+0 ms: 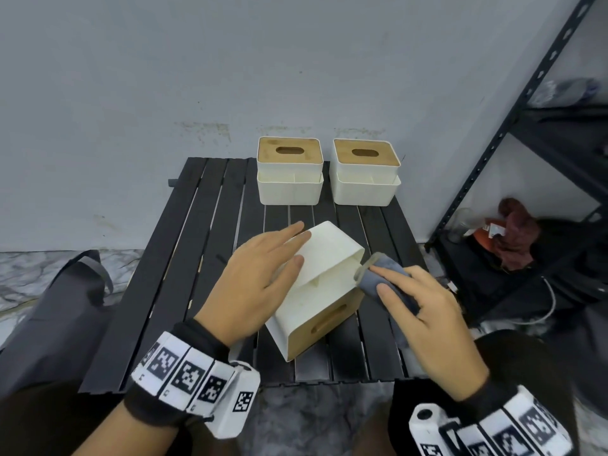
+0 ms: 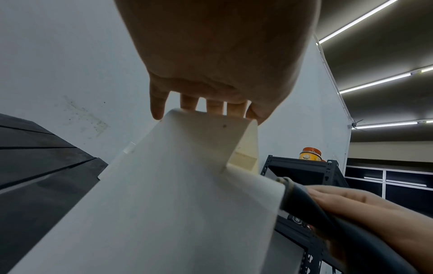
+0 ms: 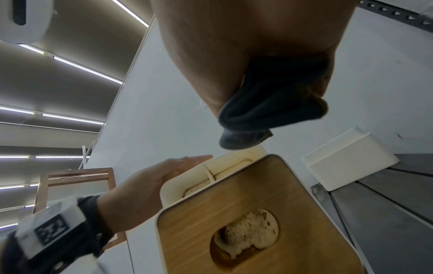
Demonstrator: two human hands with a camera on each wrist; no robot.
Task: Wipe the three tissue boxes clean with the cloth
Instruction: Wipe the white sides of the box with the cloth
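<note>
1. White plastic tissue box with a bamboo lid (image 1: 324,284), tipped on its side near the front middle of the black slatted table (image 1: 184,258), lid facing the right hand, one long white wall turned up
2. Steadied by the left hand (image 1: 260,274), laid flat on that upturned wall with fingers straight and spread, fingertips (image 2: 187,103) reaching over the far edge; nothing gripped, only pressed
3. Folded dark grey cloth (image 1: 385,281) bunched in the right hand (image 1: 424,320), fingers curled round it, its leading fold (image 3: 246,139) meeting the box's upper right corner by the open side compartment
4. Probably mid-wipe on this first box; two more white tissue boxes with bamboo lids, one at the left (image 1: 289,171) and one at the right (image 1: 365,172), upright side by side at the table's far edge, well apart from the work
5. Best kept firm under the left palm so the tipped box cannot slide or roll on the slats
6. Worth drawing the cloth in long strokes along each wall, then into the side compartment, where yellowish marks show in the right wrist view
7. Worth turning the box to bring each unwiped face up, shifting the left hand off areas not yet covered
8. Care at the lid slot, where tissue shows, to avoid dragging it out
</note>
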